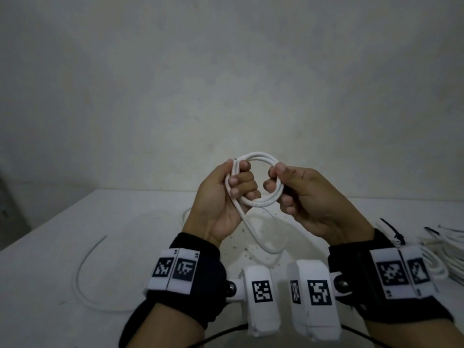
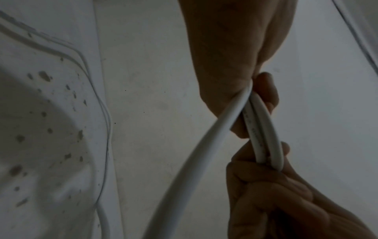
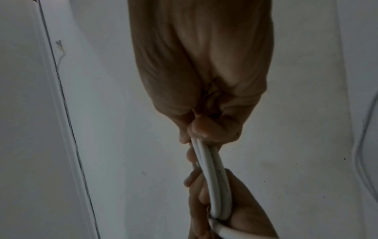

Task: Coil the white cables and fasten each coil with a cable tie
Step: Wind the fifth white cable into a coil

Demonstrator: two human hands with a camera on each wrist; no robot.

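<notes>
While the left hand (image 1: 226, 194) grips the coil (image 1: 256, 182) at nine o'clock, the right hand (image 1: 308, 197) pinches it at three; the uncoiled tail (image 1: 253, 232) drops toward six, nearer the left, onto the table (image 1: 75, 222).

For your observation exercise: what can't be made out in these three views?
- Cable ends: in the head view the left hand and right hand cover parts of the coil.
- Pile of cables: cut by the right edge.
- Cable print: too blurred.
</notes>
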